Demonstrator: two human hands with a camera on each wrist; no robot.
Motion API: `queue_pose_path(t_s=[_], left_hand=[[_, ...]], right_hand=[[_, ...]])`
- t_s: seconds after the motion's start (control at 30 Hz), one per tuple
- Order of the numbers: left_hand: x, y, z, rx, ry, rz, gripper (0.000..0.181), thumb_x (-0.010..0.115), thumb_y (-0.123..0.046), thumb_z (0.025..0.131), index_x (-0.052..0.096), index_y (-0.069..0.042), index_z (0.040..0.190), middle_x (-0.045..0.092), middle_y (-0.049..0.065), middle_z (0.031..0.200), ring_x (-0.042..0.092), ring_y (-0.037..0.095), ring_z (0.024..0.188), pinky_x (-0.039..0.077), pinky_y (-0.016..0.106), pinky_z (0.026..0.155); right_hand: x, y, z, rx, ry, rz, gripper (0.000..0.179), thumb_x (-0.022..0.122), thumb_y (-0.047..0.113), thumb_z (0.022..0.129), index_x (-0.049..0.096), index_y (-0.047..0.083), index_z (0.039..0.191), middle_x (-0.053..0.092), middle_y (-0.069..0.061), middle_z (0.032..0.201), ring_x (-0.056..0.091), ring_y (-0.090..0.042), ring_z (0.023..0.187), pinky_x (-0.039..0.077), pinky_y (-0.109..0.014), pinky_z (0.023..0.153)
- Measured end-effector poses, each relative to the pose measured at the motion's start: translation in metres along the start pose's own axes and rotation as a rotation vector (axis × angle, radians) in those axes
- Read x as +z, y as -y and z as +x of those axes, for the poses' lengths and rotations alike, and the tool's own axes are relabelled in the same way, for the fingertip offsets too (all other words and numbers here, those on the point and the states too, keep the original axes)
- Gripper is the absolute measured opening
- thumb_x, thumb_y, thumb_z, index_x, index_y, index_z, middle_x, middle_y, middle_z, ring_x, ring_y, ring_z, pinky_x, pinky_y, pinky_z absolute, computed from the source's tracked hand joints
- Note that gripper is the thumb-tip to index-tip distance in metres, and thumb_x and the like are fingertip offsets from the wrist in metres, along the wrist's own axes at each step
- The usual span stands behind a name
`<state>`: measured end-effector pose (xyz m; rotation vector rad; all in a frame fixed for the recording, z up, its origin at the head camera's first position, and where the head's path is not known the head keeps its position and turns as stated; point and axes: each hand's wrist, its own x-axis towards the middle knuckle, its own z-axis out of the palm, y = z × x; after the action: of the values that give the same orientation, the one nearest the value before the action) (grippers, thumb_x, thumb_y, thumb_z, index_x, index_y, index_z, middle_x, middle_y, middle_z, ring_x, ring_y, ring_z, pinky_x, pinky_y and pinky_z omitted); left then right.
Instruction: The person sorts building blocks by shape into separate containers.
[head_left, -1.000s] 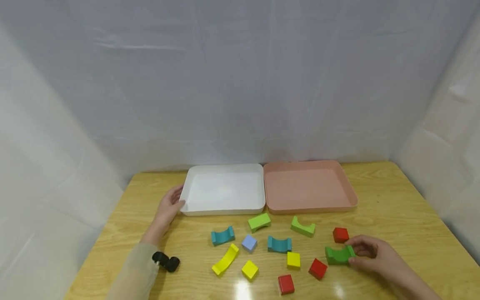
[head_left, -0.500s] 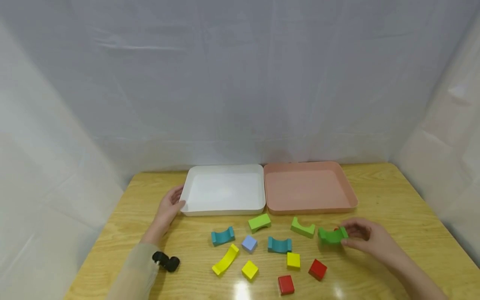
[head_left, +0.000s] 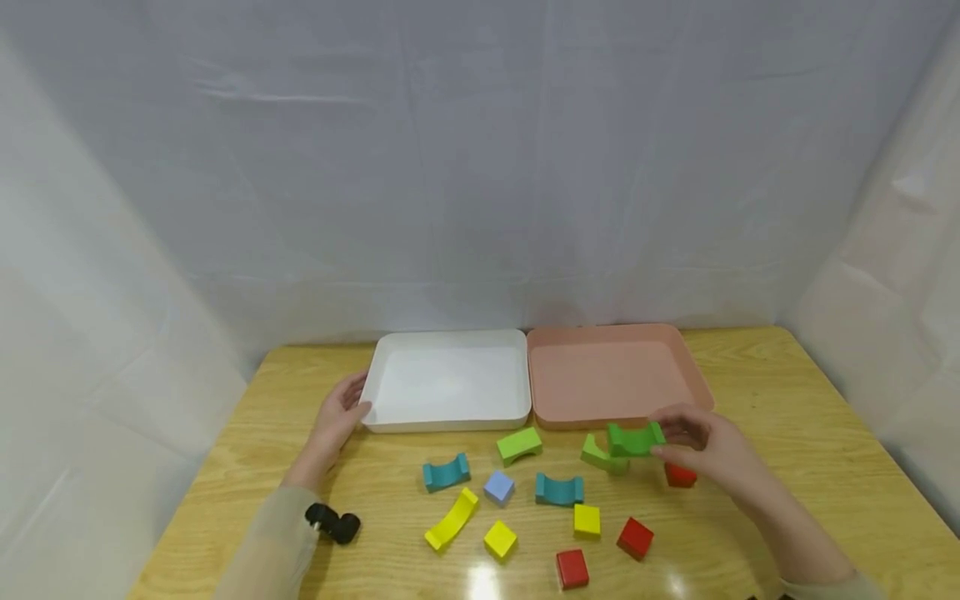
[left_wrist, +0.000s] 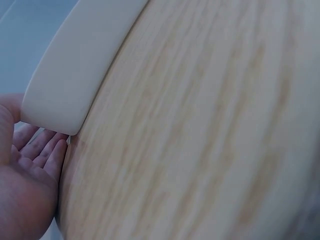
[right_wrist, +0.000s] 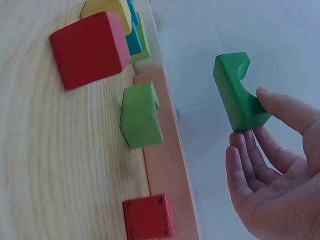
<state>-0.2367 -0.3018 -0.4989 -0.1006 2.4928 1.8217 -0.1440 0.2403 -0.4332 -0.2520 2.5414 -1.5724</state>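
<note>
In the head view my right hand pinches one end of a green arch block between thumb and fingers. Raised off the table, the block overlaps a light green arch block in front of the pink tray. The right wrist view shows its curved notch by my thumb. My left hand grips the near left corner of the white tray, thumb at the rim and fingers along the outer side. In the left wrist view the fingers are partly hidden by the tray wall.
Between me and the trays lie a second light green arch, blue arches, a yellow curved block, a lilac cube, yellow cubes and red cubes. A pale curtain rises behind the table.
My right hand has lifted the green arch block and carried it left and away from me, toward the pink tray. The left hand stays at the white tray.
</note>
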Motion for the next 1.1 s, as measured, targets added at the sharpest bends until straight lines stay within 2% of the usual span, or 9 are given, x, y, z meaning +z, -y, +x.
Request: queue_pose_path(t_s=[0.6,0.87,1.1], left_hand=[[-0.001,0.001,0.003,0.012,0.019,-0.001,0.064,0.051,0.005,0.105,0.028,0.004,0.164,0.031,0.029,0.170,0.029,0.042,0.159,0.023,0.052,0.134],[0.000,0.003,0.005,0.013,0.013,0.016,0.063,0.050,0.005,0.105,0.029,0.005,0.163,0.032,0.029,0.169,0.029,0.043,0.159,0.024,0.053,0.134],[0.000,0.003,0.005,0.016,0.016,0.007,0.062,0.050,0.005,0.105,0.028,0.005,0.164,0.031,0.030,0.170,0.029,0.042,0.159,0.024,0.053,0.133]], right_hand=[[0.021,0.016,0.035,-0.102,-0.057,-0.066,0.037,0.079,0.009,0.096,0.069,-0.003,0.129,0.073,-0.019,0.124,0.063,0.004,0.099,0.057,-0.015,0.090],[0.030,0.020,0.049,-0.077,-0.060,-0.019,0.040,0.081,0.016,0.096,0.069,0.001,0.132,0.072,-0.016,0.127,0.065,-0.006,0.102,0.057,-0.016,0.091],[0.040,0.024,0.059,-0.086,-0.051,0.010,0.041,0.079,0.014,0.097,0.068,0.000,0.133,0.072,-0.018,0.127,0.065,-0.013,0.104,0.056,-0.014,0.090]])
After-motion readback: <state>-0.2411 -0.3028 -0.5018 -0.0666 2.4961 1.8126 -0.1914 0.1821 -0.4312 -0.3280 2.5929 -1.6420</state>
